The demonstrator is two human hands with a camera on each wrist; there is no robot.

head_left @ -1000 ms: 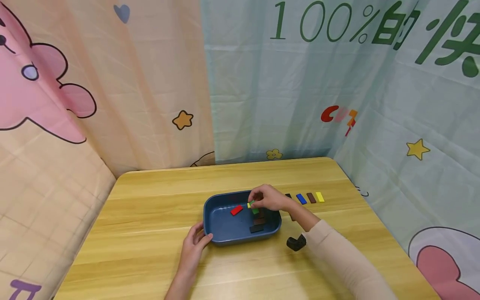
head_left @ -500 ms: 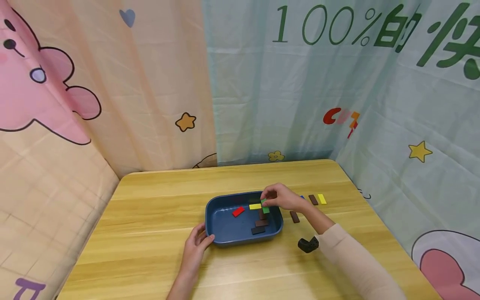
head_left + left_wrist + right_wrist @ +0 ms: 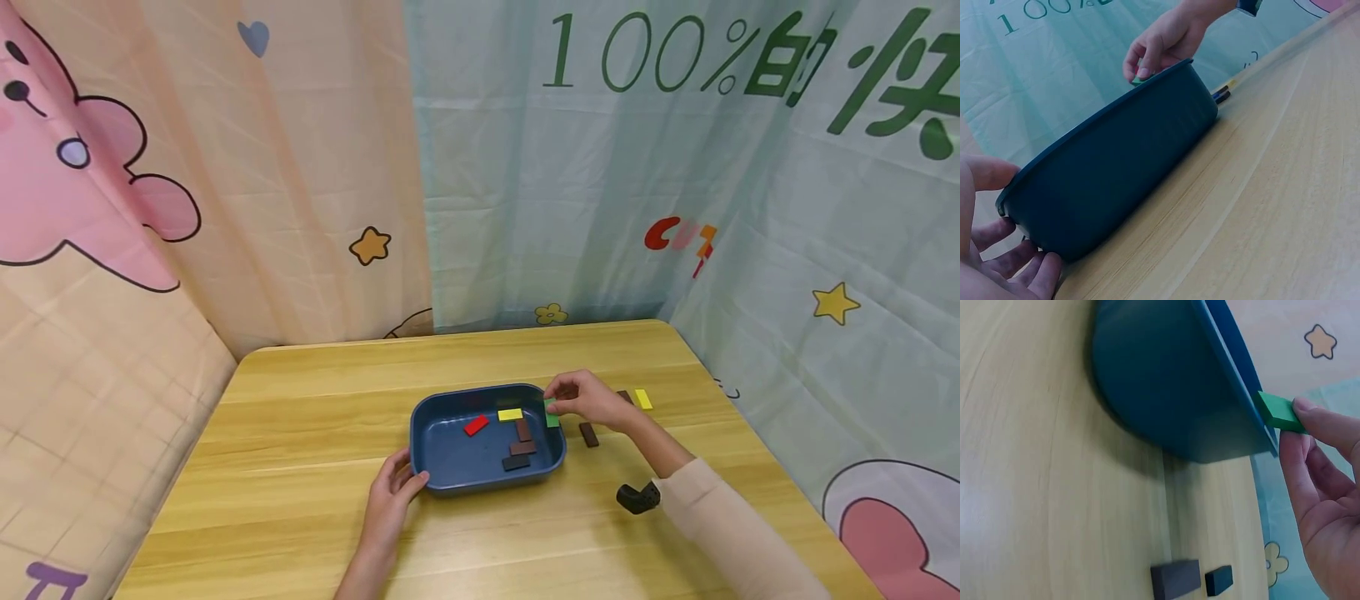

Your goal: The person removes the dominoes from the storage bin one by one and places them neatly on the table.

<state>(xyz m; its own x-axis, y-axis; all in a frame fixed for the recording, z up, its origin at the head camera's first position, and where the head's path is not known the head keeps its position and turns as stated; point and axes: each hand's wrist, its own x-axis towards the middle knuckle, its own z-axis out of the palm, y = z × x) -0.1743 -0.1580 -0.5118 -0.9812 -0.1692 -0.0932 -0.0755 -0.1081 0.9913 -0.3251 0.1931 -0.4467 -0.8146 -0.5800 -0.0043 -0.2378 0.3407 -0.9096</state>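
A dark blue rectangular tub [image 3: 450,458] stands on the wooden table. My left hand [image 3: 384,508] holds its left end, thumb at the rim and fingers against the outer wall. Between thumb and fingertips, my right hand [image 3: 588,400] pinches a green block [image 3: 1280,414] at the tub's right rim. Inside lie a red block [image 3: 476,425], a yellow block [image 3: 510,414], two brown blocks, one of them [image 3: 522,448] nearer the front, and a black block [image 3: 516,462].
On the table right of the tub lie a brown block [image 3: 588,434] and a yellow block [image 3: 643,399]. Another brown block [image 3: 625,396] is partly hidden behind the right hand. A black device [image 3: 637,498] sits at the right wrist. Printed curtains [image 3: 510,208] hang behind the table [image 3: 300,467].
My right hand has moved right with the green block, from above the tub's inside to its right rim. The yellow block in the tub has come into fuller view. My left hand stays put.
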